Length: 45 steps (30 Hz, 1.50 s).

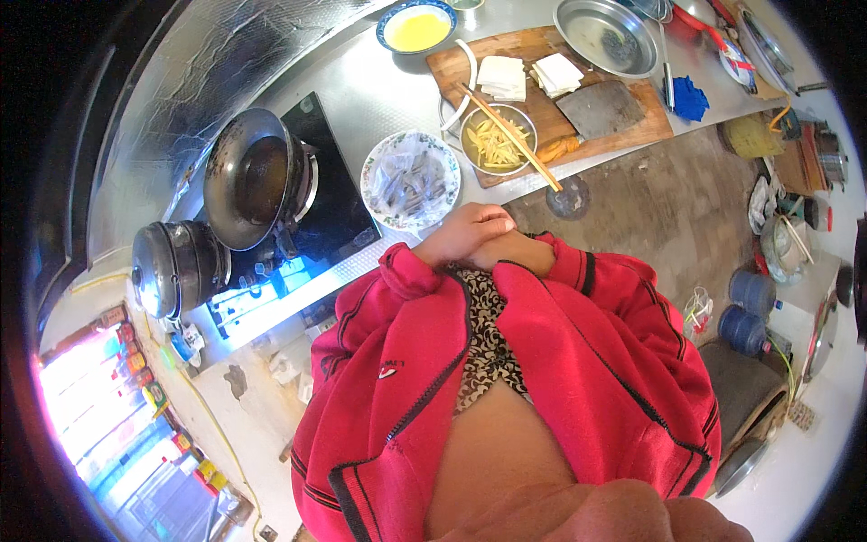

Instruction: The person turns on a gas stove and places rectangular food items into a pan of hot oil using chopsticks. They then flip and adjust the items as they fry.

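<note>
My left hand [482, 225] lies folded over my right hand [498, 251] at my waist. Its fingers close around the right wrist, and the right hand's fingers are hidden. Just ahead of them is a floral-rimmed plate [443, 159] of greyish strips under clear plastic. To its right, a metal bowl [533, 129] of pale yellow cut strips has wooden chopsticks [518, 141] across it. The bowl sits on a wooden cutting board [460, 61], with two stacks of white square slabs [501, 76] [557, 73] and a cleaver blade [601, 108].
A wok [247, 179] tilts on the black glass gas stove [335, 176], beside a lidded pot [177, 269]. At the counter's back stand a blue-rimmed bowl [384, 39] of yellow liquid and a metal basin [565, 37]. A blue cloth [689, 99] lies right; water jugs [752, 291] stand farther off.
</note>
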{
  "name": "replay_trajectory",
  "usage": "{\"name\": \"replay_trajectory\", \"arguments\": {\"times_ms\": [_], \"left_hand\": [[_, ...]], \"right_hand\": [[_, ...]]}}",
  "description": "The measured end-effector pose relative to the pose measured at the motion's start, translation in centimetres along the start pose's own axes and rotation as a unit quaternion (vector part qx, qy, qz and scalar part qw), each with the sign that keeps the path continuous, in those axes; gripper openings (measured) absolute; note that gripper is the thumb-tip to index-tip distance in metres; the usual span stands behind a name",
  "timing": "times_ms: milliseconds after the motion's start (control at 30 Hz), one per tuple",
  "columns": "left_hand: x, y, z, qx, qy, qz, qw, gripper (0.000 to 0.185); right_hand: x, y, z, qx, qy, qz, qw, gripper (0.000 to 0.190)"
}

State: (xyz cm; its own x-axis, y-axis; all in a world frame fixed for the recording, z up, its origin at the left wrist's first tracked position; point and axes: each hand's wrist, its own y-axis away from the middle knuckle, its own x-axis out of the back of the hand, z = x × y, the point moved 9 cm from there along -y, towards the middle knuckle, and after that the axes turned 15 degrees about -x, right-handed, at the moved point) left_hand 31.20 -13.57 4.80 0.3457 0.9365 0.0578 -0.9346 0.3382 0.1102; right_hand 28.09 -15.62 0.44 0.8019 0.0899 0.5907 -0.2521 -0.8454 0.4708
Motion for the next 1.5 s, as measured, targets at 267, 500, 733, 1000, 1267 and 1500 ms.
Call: {"name": "replay_trajectory", "arguments": {"times_ms": [267, 500, 733, 1000, 1267, 1500], "left_hand": [[-1.0, -0.4, 0.3, -0.014, 0.006, 0.034, 0.999, 0.032], [-0.8, 1.3, -0.2, 0.003, 0.020, 0.079, 0.997, 0.030], [-1.8, 1.5, -0.2, 0.048, 0.118, 0.063, 0.990, 0.027], [-4.5, -2.1, 0.0, 0.059, 0.093, -0.037, 0.993, 0.027], [-15.3, -1.9, -3.0, 0.092, 0.085, -0.264, 0.956, 0.029], [-29.5, 5.3, -4.8, 0.186, 0.064, -0.499, 0.844, 0.030]], "right_hand": [[1.6, 1.7, -0.5, 0.043, -0.061, 0.017, 0.997, 0.033], [-4.9, -3.8, -0.1, 0.055, -0.054, 0.038, 0.996, 0.025], [-7.4, -3.8, 2.2, 0.169, -0.115, 0.091, 0.975, 0.021], [-6.9, -4.1, 6.3, 0.083, -0.174, 0.109, 0.975, 0.020], [-9.4, 4.5, 10.5, -0.037, -0.286, 0.305, 0.908, 0.020], [-18.9, 13.4, 10.5, -0.141, -0.381, 0.457, 0.791, 0.019]]}}
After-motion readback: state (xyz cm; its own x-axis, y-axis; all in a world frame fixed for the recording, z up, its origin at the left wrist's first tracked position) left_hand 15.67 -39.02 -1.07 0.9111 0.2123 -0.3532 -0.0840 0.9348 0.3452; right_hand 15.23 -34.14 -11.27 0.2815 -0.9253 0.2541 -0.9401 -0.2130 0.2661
